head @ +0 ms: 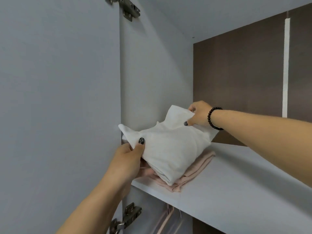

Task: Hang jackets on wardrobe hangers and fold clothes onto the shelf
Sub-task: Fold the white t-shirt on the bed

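Your left hand (128, 159) and right hand (199, 115) both pinch the folded white cloth garment (168, 149), fingers clamped, atop the folded pink garment (194, 174) on the grey shelf (236, 183).

I see open wardrobe door (59, 98) at left, grey inner face toward camera. Upper hinge (125, 7) at top edge of view, metal, bridging door and grey side panel (155, 73). Lower hinge (125, 218) near bottom edge, same type. Back panel (236, 81) dark brown. White vertical strip (285, 68) on back panel, right of centre, running from near top downward. Grey top panel (219, 16) above compartment. I note beaded bracelet (213, 118), dark, around wrist.
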